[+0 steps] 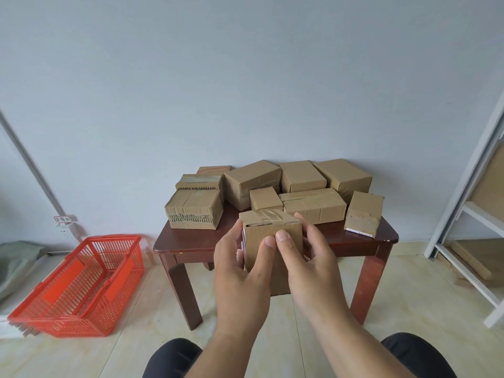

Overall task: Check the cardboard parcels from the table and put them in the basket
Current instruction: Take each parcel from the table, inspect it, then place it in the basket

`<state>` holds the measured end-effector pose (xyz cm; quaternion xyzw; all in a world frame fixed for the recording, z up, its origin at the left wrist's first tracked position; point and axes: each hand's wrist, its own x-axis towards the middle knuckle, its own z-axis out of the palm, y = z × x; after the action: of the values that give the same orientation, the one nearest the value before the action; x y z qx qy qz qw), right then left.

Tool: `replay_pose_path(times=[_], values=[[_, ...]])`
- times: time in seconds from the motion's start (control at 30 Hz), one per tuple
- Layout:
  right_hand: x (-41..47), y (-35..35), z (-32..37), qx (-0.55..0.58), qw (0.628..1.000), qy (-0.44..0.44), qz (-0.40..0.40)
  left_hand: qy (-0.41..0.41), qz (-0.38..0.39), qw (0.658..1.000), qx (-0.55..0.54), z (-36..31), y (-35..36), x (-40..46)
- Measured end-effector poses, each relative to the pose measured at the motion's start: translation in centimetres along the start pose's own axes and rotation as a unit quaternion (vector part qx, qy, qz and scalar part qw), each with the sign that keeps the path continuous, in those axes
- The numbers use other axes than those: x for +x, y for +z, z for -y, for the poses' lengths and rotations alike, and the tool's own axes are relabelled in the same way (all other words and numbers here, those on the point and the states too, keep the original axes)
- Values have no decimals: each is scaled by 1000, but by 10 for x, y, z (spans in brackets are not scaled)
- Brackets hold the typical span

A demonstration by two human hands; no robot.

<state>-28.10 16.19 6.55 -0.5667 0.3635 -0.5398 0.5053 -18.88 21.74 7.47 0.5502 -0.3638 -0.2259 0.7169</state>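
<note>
Hands hold one taped parcel (268,241) up in front of the table (341,240): the left hand (240,266) grips its left side, the right hand (308,257) its right, both thumbs pressed on the near face. Nine more parcels (313,204) crowd the table. The red basket (79,285) sits on the floor to the left.

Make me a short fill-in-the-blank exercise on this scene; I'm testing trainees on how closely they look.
1. Both hands, left hand and right hand, hold one cardboard parcel sealed with clear ____.
2. The basket on the floor is coloured ____.
3. The basket stands to the ____ of the wooden table.
4. Inside, the basket holds ____ parcels.

Missing words: tape; red; left; no
</note>
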Motion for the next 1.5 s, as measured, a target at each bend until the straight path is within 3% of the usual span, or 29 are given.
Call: replay_pose_path(times=[0.23, 0.6, 1.13, 1.5], values=[[10, 4, 1, -15, 1000, 9, -7, -51, 33, 998, -12, -7, 7, 19], [29, 11, 23, -43, 999, 4, -33, -28, 43, 997, 59, -17, 17, 35], [26, 13, 25, 7, 998, 62, -12, -44, 20, 999, -1, -13, 18, 25], [23, 8, 16, 25, 999, 36, -5, -14, 25, 999, -15, -8, 16, 19]])
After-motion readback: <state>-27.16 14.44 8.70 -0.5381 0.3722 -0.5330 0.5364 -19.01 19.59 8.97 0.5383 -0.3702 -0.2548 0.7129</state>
